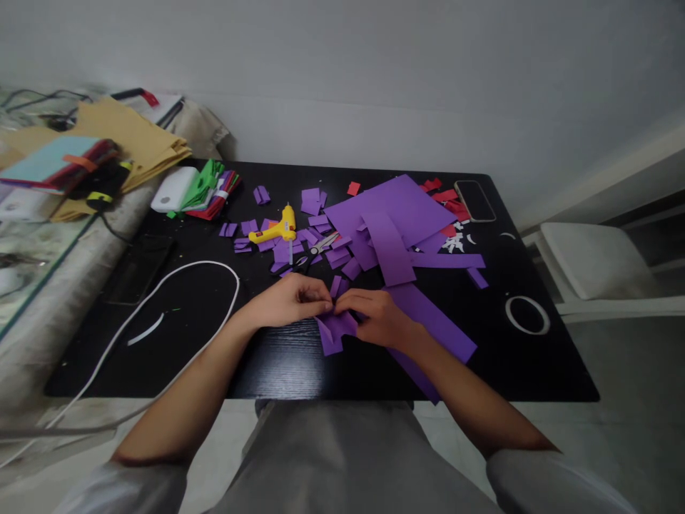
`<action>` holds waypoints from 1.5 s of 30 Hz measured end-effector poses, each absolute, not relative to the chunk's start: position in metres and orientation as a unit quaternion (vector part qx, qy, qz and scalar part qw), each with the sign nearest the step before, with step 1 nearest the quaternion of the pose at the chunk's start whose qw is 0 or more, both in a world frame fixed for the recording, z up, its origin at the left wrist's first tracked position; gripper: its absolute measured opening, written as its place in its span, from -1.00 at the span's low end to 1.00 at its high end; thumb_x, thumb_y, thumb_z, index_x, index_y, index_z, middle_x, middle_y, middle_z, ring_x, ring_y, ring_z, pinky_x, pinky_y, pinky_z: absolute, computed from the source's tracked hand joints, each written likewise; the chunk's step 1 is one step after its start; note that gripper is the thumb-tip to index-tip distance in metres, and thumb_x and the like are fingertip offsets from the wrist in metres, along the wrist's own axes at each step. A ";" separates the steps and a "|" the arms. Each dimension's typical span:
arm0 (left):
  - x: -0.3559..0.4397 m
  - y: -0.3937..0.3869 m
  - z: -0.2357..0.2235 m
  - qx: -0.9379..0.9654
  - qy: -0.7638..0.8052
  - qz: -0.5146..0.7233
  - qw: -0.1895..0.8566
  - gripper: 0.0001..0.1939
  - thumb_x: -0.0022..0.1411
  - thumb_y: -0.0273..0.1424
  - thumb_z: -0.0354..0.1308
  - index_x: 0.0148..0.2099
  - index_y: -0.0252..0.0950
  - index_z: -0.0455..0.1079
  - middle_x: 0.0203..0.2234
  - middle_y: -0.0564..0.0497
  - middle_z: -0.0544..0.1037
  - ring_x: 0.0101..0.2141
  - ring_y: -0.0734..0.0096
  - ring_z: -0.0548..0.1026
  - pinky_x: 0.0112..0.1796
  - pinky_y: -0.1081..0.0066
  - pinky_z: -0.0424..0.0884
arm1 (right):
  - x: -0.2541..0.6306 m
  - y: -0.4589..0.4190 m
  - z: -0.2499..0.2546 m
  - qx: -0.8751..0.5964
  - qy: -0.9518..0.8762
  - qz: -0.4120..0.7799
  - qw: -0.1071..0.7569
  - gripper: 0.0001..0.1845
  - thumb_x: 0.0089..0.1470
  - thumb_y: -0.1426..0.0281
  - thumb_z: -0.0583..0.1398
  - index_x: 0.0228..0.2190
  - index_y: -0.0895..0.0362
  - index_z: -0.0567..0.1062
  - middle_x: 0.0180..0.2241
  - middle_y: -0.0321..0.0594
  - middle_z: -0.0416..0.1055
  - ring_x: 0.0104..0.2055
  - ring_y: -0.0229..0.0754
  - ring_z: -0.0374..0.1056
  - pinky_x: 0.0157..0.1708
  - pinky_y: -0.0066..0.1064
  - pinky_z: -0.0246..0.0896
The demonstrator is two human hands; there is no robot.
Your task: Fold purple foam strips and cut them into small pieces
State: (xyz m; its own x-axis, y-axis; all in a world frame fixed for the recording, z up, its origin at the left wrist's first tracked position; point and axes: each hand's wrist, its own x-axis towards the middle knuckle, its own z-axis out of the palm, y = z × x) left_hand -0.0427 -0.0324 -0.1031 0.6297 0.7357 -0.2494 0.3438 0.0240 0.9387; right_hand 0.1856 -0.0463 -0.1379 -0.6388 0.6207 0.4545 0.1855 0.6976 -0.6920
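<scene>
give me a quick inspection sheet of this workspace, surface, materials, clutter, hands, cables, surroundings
Surface: black table, scattered with paper pieces
Job's things: creased purple piece between the hands; purple sheets beyond; yellow glue gun and scissors among small cut pieces
Clutter: red scraps, white scraps, phone, white ring
Hands: left hand and right hand pinching the creased piece
Cables: white cable looped on the table's left side
Surroundings: pale wall behind, white chair at right

At six o'clock your paper (336,330) looks matt; at seven, glossy wood-grained tabletop (289,373); at ten, smooth plastic glue gun (283,226).
</scene>
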 end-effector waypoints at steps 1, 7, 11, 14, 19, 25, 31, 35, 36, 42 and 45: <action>-0.043 -0.032 -0.103 0.675 0.396 0.158 0.603 -0.80 0.22 -0.31 0.23 -0.26 -0.37 0.50 -0.47 0.03 0.57 -0.46 0.49 0.46 -0.41 0.53 0.33 | 0.185 -0.047 -0.138 -0.236 -0.850 0.313 0.351 -0.70 0.02 0.66 0.17 -0.25 0.08 0.52 -0.25 -0.19 0.57 -0.21 -0.18 0.52 -0.19 -0.38 0.47; -0.045 -0.033 -0.102 0.675 0.394 0.141 0.608 -0.84 0.18 -0.36 0.24 -0.27 -0.38 0.53 -0.47 0.01 0.59 -0.48 0.50 0.48 -0.42 0.53 0.34 | 0.183 -0.049 -0.137 -0.240 -0.847 0.323 0.349 -0.72 0.04 0.64 0.18 -0.26 0.07 0.51 -0.27 -0.22 0.58 -0.21 -0.20 0.53 -0.17 -0.39 0.47; -0.044 -0.033 -0.102 0.680 0.398 0.148 0.597 -0.84 0.17 -0.36 0.25 -0.28 -0.38 0.53 -0.48 0.01 0.59 -0.48 0.49 0.48 -0.43 0.53 0.34 | 0.183 -0.050 -0.137 -0.251 -0.846 0.322 0.342 -0.75 0.05 0.62 0.19 -0.27 0.07 0.50 -0.31 -0.26 0.57 -0.26 -0.22 0.52 -0.20 -0.41 0.45; -0.044 -0.033 -0.102 0.684 0.396 0.144 0.595 -0.82 0.17 -0.33 0.26 -0.28 -0.37 0.54 -0.47 0.01 0.61 -0.47 0.47 0.50 -0.41 0.53 0.36 | 0.184 -0.050 -0.138 -0.261 -0.845 0.318 0.342 -0.78 0.05 0.61 0.21 -0.28 0.09 0.49 -0.34 -0.28 0.56 -0.31 -0.24 0.51 -0.24 -0.44 0.43; -0.043 -0.034 -0.101 0.705 0.390 0.136 0.576 -0.85 0.18 -0.37 0.23 -0.29 -0.37 0.53 -0.51 0.05 0.57 -0.50 0.51 0.45 -0.45 0.55 0.31 | 0.183 -0.051 -0.139 -0.271 -0.834 0.336 0.344 -0.80 0.06 0.59 0.23 -0.27 0.11 0.48 -0.36 -0.30 0.54 -0.34 -0.27 0.49 -0.27 -0.48 0.39; -0.043 -0.034 -0.104 0.710 0.391 0.134 0.570 -0.84 0.19 -0.35 0.22 -0.30 -0.36 0.53 -0.50 0.05 0.57 -0.49 0.51 0.46 -0.43 0.55 0.33 | 0.182 -0.051 -0.136 -0.279 -0.819 0.373 0.334 -0.83 0.07 0.55 0.26 -0.27 0.09 0.47 -0.39 -0.33 0.52 -0.38 -0.29 0.47 -0.29 -0.49 0.39; -0.042 -0.034 -0.105 0.718 0.385 0.119 0.567 -0.86 0.17 -0.41 0.20 -0.31 -0.37 0.54 -0.53 0.07 0.54 -0.50 0.52 0.44 -0.44 0.56 0.31 | 0.182 -0.051 -0.135 -0.270 -0.833 0.361 0.320 -0.82 0.10 0.56 0.24 -0.25 0.09 0.51 -0.35 -0.28 0.55 -0.34 -0.26 0.48 -0.26 -0.46 0.40; -0.043 -0.034 -0.104 0.710 0.394 0.125 0.571 -0.84 0.16 -0.40 0.20 -0.28 -0.37 0.57 -0.51 0.04 0.57 -0.50 0.49 0.46 -0.43 0.55 0.34 | 0.182 -0.049 -0.137 -0.265 -0.836 0.350 0.327 -0.81 0.07 0.59 0.23 -0.27 0.12 0.52 -0.36 -0.27 0.56 -0.35 -0.26 0.48 -0.27 -0.46 0.38; -0.043 -0.034 -0.103 0.708 0.396 0.125 0.572 -0.84 0.15 -0.41 0.20 -0.28 -0.37 0.57 -0.52 0.04 0.58 -0.50 0.49 0.47 -0.43 0.54 0.34 | 0.182 -0.049 -0.137 -0.265 -0.837 0.349 0.327 -0.81 0.07 0.59 0.22 -0.27 0.11 0.52 -0.36 -0.27 0.56 -0.35 -0.25 0.48 -0.26 -0.46 0.38; -0.045 -0.034 -0.101 0.706 0.382 0.125 0.583 -0.82 0.07 -0.55 0.14 -0.31 -0.36 0.56 -0.52 0.08 0.57 -0.50 0.51 0.47 -0.42 0.55 0.35 | 0.182 -0.048 -0.138 -0.262 -0.842 0.347 0.318 -0.81 0.09 0.58 0.20 -0.26 0.11 0.53 -0.34 -0.25 0.57 -0.32 -0.24 0.49 -0.24 -0.44 0.38; -0.046 -0.032 -0.101 0.710 0.373 0.128 0.584 -0.79 0.06 -0.57 0.11 -0.30 -0.35 0.56 -0.52 0.09 0.58 -0.50 0.52 0.46 -0.42 0.56 0.33 | 0.182 -0.048 -0.137 -0.268 -0.840 0.351 0.315 -0.78 0.06 0.61 0.20 -0.26 0.11 0.52 -0.35 -0.27 0.56 -0.35 -0.26 0.47 -0.26 -0.46 0.37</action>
